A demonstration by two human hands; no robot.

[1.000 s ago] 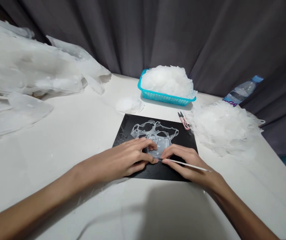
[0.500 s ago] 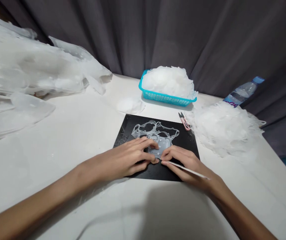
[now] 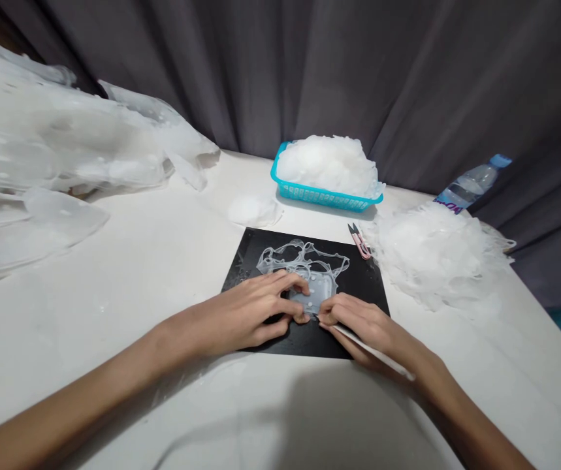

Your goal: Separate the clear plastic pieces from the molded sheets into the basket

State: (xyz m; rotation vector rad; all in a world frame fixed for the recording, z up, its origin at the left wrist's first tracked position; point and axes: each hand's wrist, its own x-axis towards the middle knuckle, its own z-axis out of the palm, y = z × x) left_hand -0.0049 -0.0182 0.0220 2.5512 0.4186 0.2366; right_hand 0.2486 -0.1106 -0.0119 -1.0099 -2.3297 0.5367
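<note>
On a black mat (image 3: 300, 343) lies a translucent, pale piece (image 3: 318, 289) with small round bumps, joined to or touching a thin looped translucent strip (image 3: 329, 256) behind it. My left hand (image 3: 265, 308) rests on the left part of the piece, fingers spread and bent, thumb at its near edge. At the near right corner, my right hand (image 3: 358, 321) is closed around a thin white stick-like tool (image 3: 378, 352). The tool's tip is near my left thumb and too small to make out.
Behind the mat stands a blue basket (image 3: 326, 196) heaped with white translucent pieces. Pink-handled snips (image 3: 360, 243) lie at the mat's back right, beside a translucent pile (image 3: 437, 254) and a bottle (image 3: 471, 185). Large plastic bags (image 3: 74, 137) fill the back left.
My right hand has shifted slightly, and the tool's rear end has swung lower toward me. My left hand keeps its place on the piece. The whole view has moved a little.
</note>
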